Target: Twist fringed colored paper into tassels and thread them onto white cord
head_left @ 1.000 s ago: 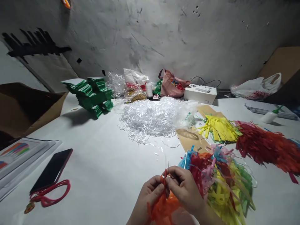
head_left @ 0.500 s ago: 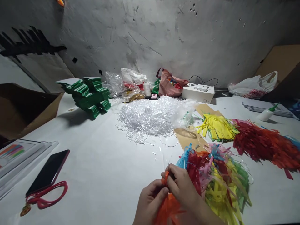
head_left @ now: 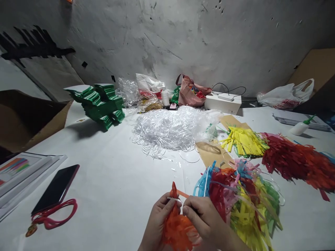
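An orange tissue-paper tassel [head_left: 179, 228] hangs from my left hand [head_left: 158, 218], which is closed around its neck; the twisted top sticks up above the fingers. A white string [head_left: 173, 199] crosses that neck. Close beside it on the right, my right hand [head_left: 202, 212] is pinched, apparently on the string, though its fingertips partly hide what they hold. A thin orange strip runs from the tassel to the right-hand fingers. Just right of my hands lies a bunch of multicoloured tassels [head_left: 243, 205] in blue, red, pink, yellow and green, with white string among them.
White string [head_left: 167, 129] lies heaped mid-table. Yellow tassels [head_left: 244, 139] and red tassels [head_left: 290, 157] lie at right, near a glue bottle [head_left: 300, 127]. Left are a phone [head_left: 56, 188], green cut-outs [head_left: 102, 106] and an open carton [head_left: 49, 122]. A pink bag [head_left: 190, 92] stands behind.
My hands have come slightly apart, the left moving left and down. The orange tassel's twisted top now stands up, and white string shows across its neck.
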### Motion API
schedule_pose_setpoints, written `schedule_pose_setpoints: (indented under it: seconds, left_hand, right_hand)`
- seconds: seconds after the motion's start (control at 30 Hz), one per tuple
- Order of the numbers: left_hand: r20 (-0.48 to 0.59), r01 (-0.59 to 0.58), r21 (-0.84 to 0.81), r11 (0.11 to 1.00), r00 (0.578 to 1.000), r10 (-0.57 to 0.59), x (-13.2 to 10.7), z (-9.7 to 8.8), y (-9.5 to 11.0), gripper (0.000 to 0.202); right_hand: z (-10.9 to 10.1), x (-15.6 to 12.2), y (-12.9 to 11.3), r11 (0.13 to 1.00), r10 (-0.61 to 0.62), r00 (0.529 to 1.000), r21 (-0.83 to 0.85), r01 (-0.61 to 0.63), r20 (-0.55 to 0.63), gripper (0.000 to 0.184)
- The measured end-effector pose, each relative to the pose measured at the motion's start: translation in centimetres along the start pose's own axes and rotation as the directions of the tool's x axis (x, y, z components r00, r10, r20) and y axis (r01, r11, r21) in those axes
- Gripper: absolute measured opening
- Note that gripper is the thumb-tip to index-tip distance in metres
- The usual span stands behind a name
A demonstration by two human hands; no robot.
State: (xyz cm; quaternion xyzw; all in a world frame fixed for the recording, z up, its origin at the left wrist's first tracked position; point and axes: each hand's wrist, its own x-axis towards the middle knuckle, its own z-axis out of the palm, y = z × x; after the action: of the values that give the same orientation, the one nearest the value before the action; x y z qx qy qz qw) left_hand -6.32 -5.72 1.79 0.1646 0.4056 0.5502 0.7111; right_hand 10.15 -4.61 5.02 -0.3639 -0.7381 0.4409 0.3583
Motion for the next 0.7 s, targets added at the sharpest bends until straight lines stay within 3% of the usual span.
schedule_pose_setpoints:
  seconds: [0.33, 0.7]
  left_hand:
    - [-0.036, 0.027, -0.100, 0.995, 0.999, -0.031, -0.25, 0.29, 0.26, 0.035]
    - [0.042, -0.093, 0.063, 0.994, 0.995, 0.091, -0.63, 0.28, -0.26, 0.023]
  right_hand:
    - [-0.26, -0.39, 0.15, 0.998, -0.042, 0.990, -0.061, 0.034, -0.135, 0.031]
    - [0.16, -0.05, 0.18, 0.991, -0.058, 0.991, -0.128, 0.042, -0.124, 0.032]
